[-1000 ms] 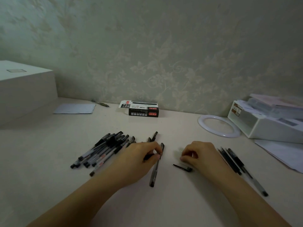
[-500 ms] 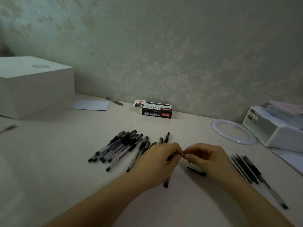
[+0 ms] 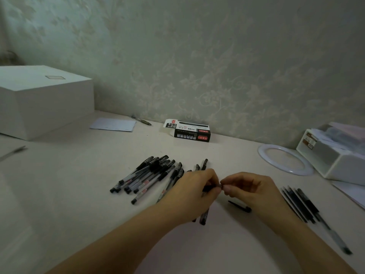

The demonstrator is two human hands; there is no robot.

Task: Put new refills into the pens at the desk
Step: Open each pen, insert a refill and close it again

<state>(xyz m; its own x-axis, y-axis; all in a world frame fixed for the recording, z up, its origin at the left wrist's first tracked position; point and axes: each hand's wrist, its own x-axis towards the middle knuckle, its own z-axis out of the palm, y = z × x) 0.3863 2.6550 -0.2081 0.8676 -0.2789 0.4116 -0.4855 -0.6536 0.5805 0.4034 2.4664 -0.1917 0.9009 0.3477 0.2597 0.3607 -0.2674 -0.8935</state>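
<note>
Pens [image 3: 150,176] lie in a loose heap on the desk [image 3: 79,204] left of the hands, caps pointing toward the wall, with a few more running under the left wrist. Past them a black and white refill box [image 3: 190,131] sits against the wall, a white box [image 3: 43,99] stands far left, and a white ring [image 3: 285,159] and a white organiser [image 3: 333,153] lie to the right. Dark refills [image 3: 300,204] are fanned out beside the right forearm, and a loose black cap [image 3: 240,206] lies just under the right hand [image 3: 250,188]. The left hand [image 3: 194,189] curls around a pen barrel [image 3: 209,187]; the right fingertips pinch its end, though what they grasp is too small to tell. Since half a second ago the hands have barely shifted, fingertips meeting as before.
</note>
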